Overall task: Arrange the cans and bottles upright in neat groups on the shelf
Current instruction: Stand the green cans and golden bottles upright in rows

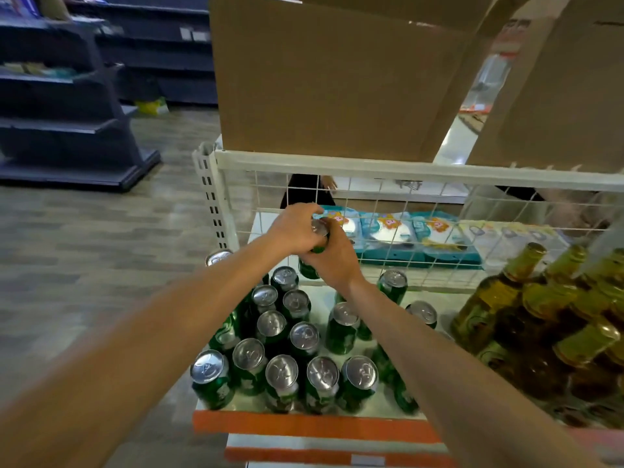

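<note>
Both hands meet at the back of the shelf around one green can (pixel 319 231) with a silver top. My left hand (pixel 293 228) wraps it from the left and above; my right hand (pixel 332 257) grips it from below and the right. Another green can (pixel 308 269) stands right under them. Several green cans (pixel 283 380) stand upright in rows on the white shelf (pixel 429 292), packed at the left front and looser toward the middle. Several green-gold glass bottles (pixel 526 312) are clustered at the right, most of them upright.
A white wire grid (pixel 405 231) backs the shelf, with blue packets (pixel 388 234) behind it. Cardboard boxes (pixel 337 79) sit on the shelf above. The front edge has an orange strip (pixel 314 425). A dark shelving unit (pixel 60 106) stands across the wood-look floor at the left.
</note>
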